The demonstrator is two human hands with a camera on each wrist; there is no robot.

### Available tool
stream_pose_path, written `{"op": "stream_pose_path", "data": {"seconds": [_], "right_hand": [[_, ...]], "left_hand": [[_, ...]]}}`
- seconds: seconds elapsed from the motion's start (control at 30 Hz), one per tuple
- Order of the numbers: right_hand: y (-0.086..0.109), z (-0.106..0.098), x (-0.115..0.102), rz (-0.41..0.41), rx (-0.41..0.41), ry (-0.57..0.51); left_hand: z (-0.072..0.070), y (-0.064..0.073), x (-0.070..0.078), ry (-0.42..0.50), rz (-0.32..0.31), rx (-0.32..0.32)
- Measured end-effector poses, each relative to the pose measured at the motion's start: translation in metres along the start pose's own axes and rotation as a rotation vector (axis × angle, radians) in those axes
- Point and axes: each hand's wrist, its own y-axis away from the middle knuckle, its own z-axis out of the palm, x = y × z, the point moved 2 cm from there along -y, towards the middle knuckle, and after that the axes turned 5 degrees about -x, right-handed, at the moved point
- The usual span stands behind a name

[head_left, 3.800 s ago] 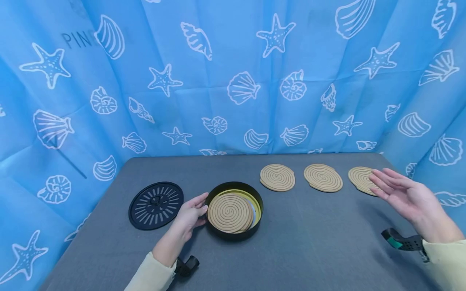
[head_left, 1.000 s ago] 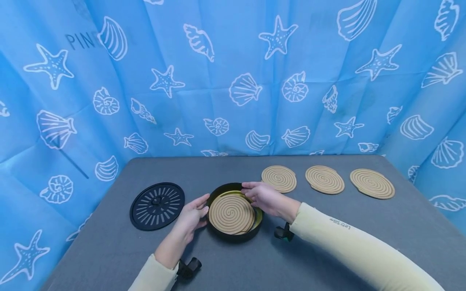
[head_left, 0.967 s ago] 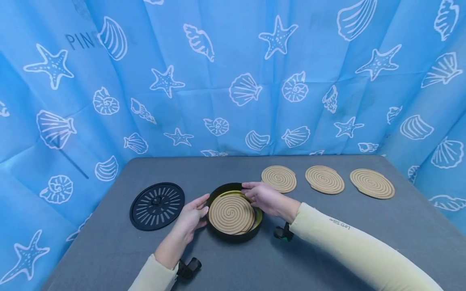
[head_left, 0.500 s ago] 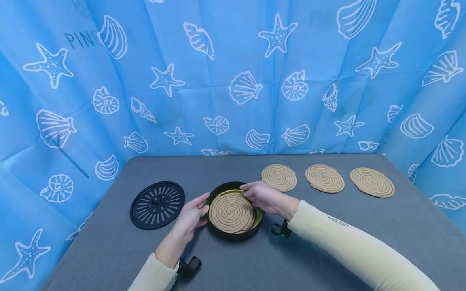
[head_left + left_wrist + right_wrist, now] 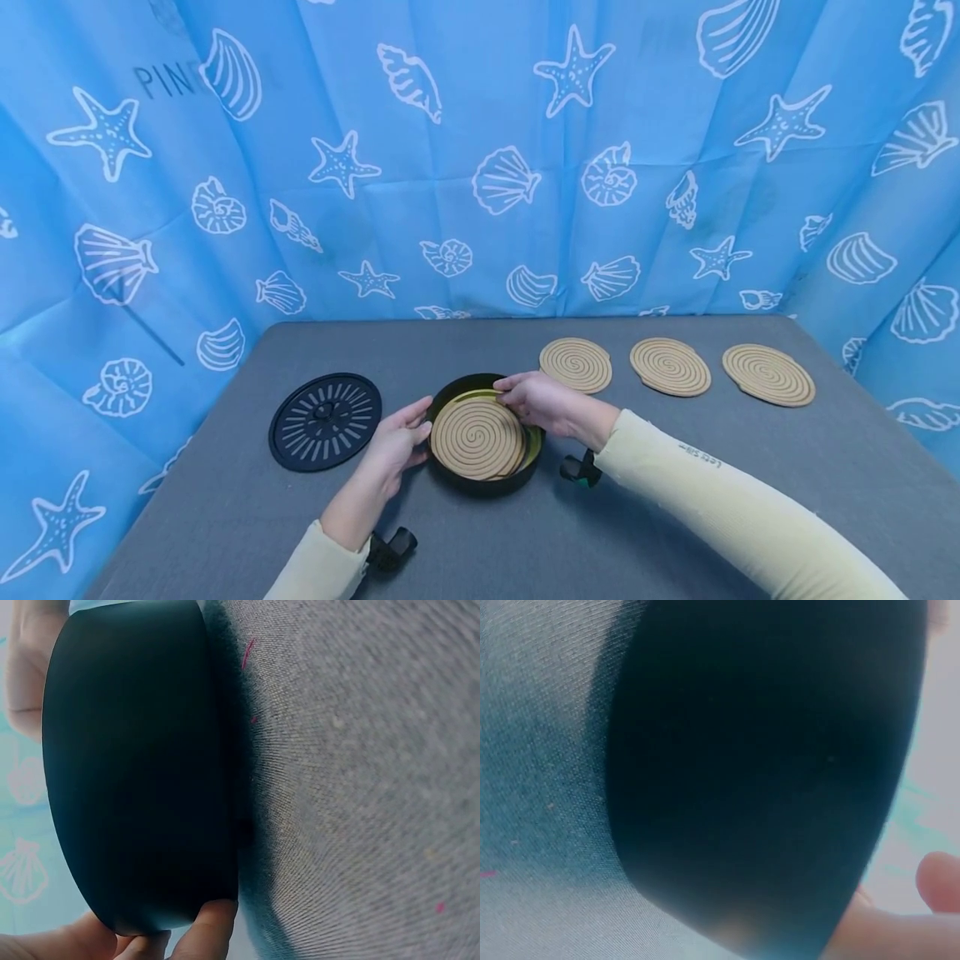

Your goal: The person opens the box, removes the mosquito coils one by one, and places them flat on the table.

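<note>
A round black tin (image 5: 480, 490) with a yellow inside sits mid-table and holds flat tan mosquito coils (image 5: 476, 439), stacked slightly off-centre. My left hand (image 5: 393, 446) grips the tin's left wall. In the left wrist view, fingertips (image 5: 210, 930) press on the dark wall near its base. Over the tin's far right rim is my right hand (image 5: 543, 404), fingertips inside by the coil's edge. The right wrist view shows mostly the tin's dark side (image 5: 757, 765), with fingers (image 5: 885, 934) partly behind it; I cannot tell whether they pinch a coil.
Left of the tin lies a round black slotted lid (image 5: 325, 422). A row of coils lies at the back right: one near the right hand (image 5: 575, 365), another in the middle (image 5: 670, 367) and a third farther right (image 5: 768, 375). A blue shell-print curtain (image 5: 450, 167) hangs behind the grey table (image 5: 637, 533).
The right hand has come from beside the rightmost coil to the tin's far right rim; in the last second it barely moves. The left hand keeps its hold.
</note>
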Motion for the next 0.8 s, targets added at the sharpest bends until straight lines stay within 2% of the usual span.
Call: {"op": "stream_pose_path", "data": {"seconds": [0.23,0.5,0.8], "right_hand": [[0.0051,-0.0021,-0.0041,-0.015,-0.011,-0.044],[0.0048,-0.0068,-0.0017,-0.073,0.025,-0.184],[-0.0003,-0.0077,0.0046,-0.087,0.051,-0.216]], "left_hand": [[0.0000,0.0005,0.0014,0.005,-0.010,-0.004],[0.0009,-0.0006,0.0009,0.001,-0.017,0.001],[0.0022,-0.0017,-0.0005,-0.022,-0.022,0.031]]}}
